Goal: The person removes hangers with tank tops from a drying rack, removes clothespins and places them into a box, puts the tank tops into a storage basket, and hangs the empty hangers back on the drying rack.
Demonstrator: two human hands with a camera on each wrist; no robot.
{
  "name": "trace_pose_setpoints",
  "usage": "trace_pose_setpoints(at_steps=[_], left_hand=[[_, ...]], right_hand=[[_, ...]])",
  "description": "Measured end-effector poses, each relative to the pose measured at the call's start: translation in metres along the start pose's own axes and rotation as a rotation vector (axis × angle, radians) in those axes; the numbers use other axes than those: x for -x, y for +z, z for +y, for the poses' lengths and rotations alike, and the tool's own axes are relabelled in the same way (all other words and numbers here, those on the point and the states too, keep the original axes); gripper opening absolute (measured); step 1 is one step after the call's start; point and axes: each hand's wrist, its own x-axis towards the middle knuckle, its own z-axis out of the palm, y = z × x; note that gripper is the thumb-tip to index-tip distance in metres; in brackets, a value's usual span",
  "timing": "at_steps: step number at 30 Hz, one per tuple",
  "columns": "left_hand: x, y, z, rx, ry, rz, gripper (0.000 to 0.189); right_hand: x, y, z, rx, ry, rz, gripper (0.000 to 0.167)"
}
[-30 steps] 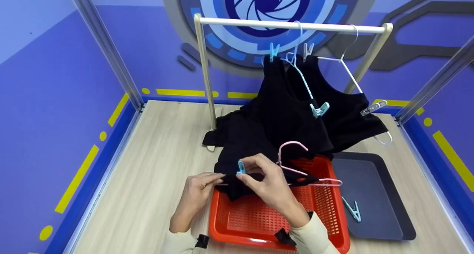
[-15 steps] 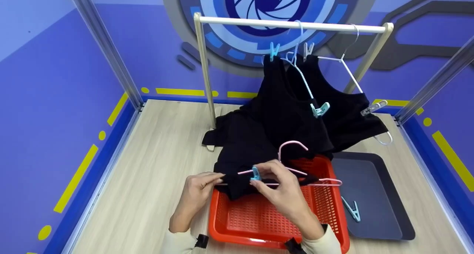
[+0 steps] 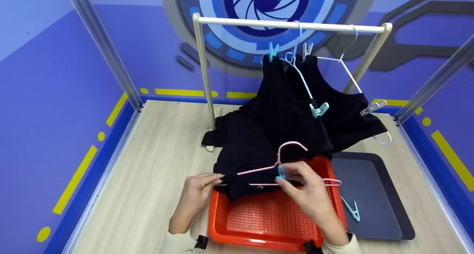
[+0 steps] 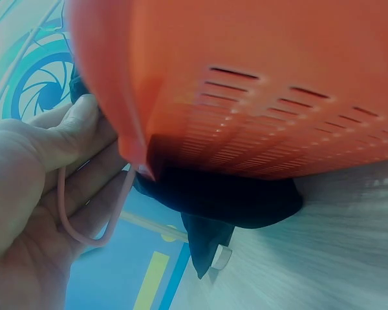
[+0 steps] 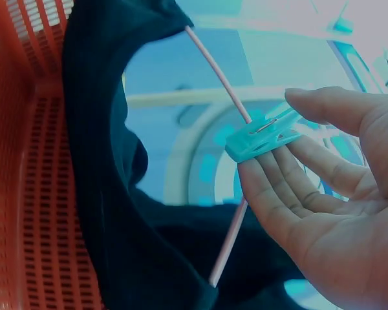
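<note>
A red basket (image 3: 255, 241) has a black garment (image 3: 237, 187) across its far-left corner, on 1 pink hanger (image 3: 259, 169). The left hand (image 3: 200, 189) pinches the cloth there; the right hand (image 3: 306, 189) pinches 1 blue clothespin (image 3: 280, 172) near the hanger hook.

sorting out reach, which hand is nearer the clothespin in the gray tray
Right. The right hand, above the red basket, is left of and beyond the clothespin in the gray tray; the left hand is farther off, by the basket's left side.
</note>
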Motion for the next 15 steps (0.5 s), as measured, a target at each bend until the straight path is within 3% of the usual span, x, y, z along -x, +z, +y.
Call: trace_pose_setpoints(at_steps=[8, 15], left_hand=[[-0.001, 0.0, 0.002, 0.01, 0.016, 0.013, 0.023], [0.002, 0.0, 0.001, 0.032, -0.039, -0.007, 0.023]], right_hand=[[0.003, -0.029, 0.008, 0.077, 0.051, 0.057, 0.035], [0.011, -0.059, 0.014, 0.152, 0.166, 0.136, 0.036]])
